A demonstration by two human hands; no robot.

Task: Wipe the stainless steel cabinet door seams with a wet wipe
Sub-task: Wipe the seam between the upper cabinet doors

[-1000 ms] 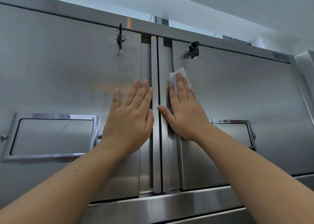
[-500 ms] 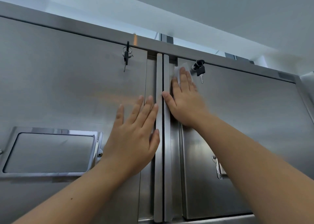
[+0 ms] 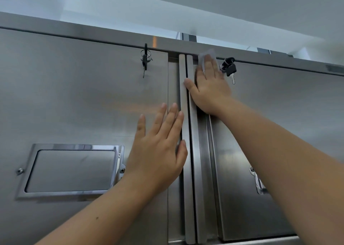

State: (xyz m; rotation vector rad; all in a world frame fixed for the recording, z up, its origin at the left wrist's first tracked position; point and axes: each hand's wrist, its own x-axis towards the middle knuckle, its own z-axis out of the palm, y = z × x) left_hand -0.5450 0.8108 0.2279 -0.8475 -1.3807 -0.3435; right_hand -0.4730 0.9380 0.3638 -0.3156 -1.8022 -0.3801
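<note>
Two stainless steel cabinet doors meet at a vertical centre seam (image 3: 187,133) flanked by long pull strips. My right hand (image 3: 208,88) lies flat with straight fingers at the top of the right door (image 3: 279,114), pressing a white wet wipe (image 3: 206,56) against the steel beside the seam; the wipe's edge sticks out above my fingertips. My left hand (image 3: 158,151) rests flat and open on the left door (image 3: 74,96), its thumb against the left pull strip.
A key hangs in the left door's lock (image 3: 145,60). A black-headed key bunch (image 3: 229,68) hangs just right of my right hand. A framed recessed handle (image 3: 72,170) sits on the left door; another (image 3: 257,179) is partly hidden by my right arm. Ceiling above.
My right hand has slid the wipe upward along the seam to the top of the door. The view has tilted up. My left hand has stayed flat on the left door.
</note>
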